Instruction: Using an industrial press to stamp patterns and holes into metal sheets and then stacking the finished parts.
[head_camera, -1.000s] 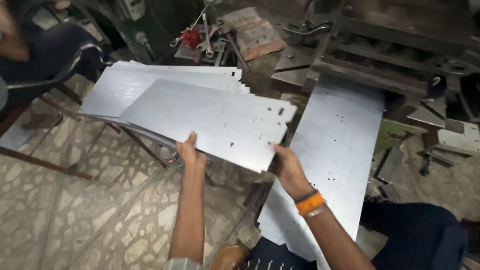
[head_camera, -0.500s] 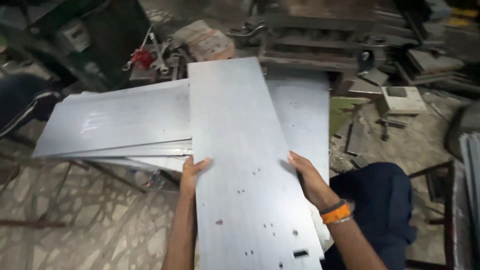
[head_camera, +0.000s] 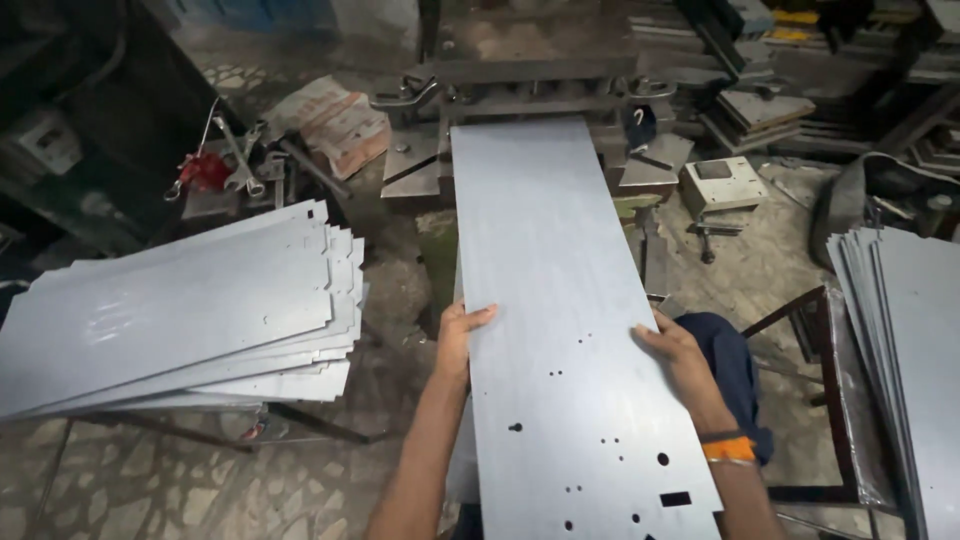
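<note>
Floor (head_camera: 150, 490): pale, cracked stone paving, dusty and littered towards the back. Directly on it: a thin-legged metal stand (head_camera: 290, 425) bearing a fanned stack of grey sheet-metal panels (head_camera: 180, 315), a second dark-framed stand (head_camera: 835, 400) at the right carrying another stack of panels (head_camera: 915, 340), and a dark press machine (head_camera: 530, 90) at the far end. Loose items on the floor: a crumpled sack (head_camera: 330, 120), spanners (head_camera: 245, 165) beside a red object (head_camera: 203, 172), a small grey metal box (head_camera: 722, 185).
</note>
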